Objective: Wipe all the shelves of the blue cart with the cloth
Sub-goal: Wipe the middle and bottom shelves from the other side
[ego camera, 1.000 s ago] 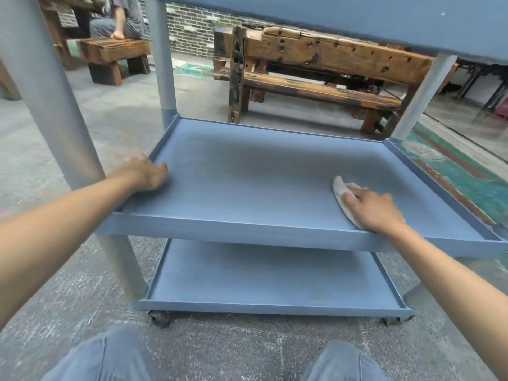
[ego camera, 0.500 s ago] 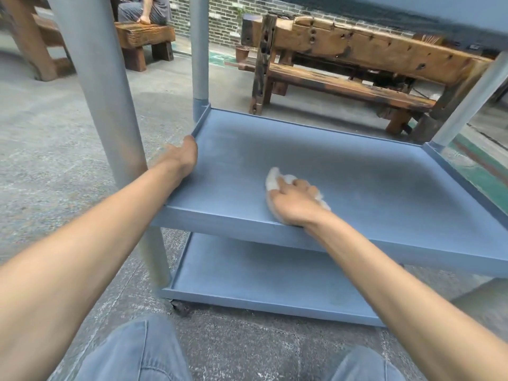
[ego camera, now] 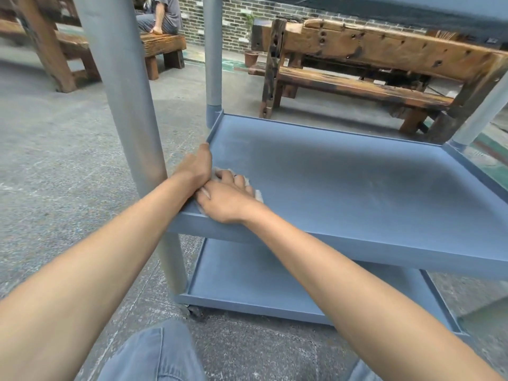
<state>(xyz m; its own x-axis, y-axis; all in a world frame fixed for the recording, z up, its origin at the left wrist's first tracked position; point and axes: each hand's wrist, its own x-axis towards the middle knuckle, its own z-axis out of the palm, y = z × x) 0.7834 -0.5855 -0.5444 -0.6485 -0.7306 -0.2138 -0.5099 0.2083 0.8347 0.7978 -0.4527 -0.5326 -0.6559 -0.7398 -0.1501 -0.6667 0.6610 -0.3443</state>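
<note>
The right hand (ego camera: 228,200) presses flat, fingers spread, on a pale cloth (ego camera: 257,195) at the near left corner of the blue cart's middle shelf (ego camera: 343,177); only crumpled edges of the cloth show past the fingers and under the palm, so the grip is a flat press on the cloth and not a closed fist. The left hand (ego camera: 195,167) touches the right one and curls over the shelf's raised left lip, grasping that rim just behind the near left post (ego camera: 123,100).

No brand, label or writing can be read anywhere.

The shelf is a shallow rectangular tray with a low upright rim on all sides, its matte blue surface dusty and faintly streaked. The posts are round grey tubes; the far left post (ego camera: 213,59) enters a blue socket at the corner. The bottom shelf (ego camera: 275,284) is the same tray shape, with a dark caster (ego camera: 195,312) under its near left corner. The underside of the top shelf (ego camera: 412,6) hangs overhead.

To the right of the hands the middle shelf lies bare out to its far and right rims. The floor is rough grey concrete. Weathered wooden benches (ego camera: 357,61) stand beyond the cart before a brick wall, and a seated person (ego camera: 162,12) is at far left.
</note>
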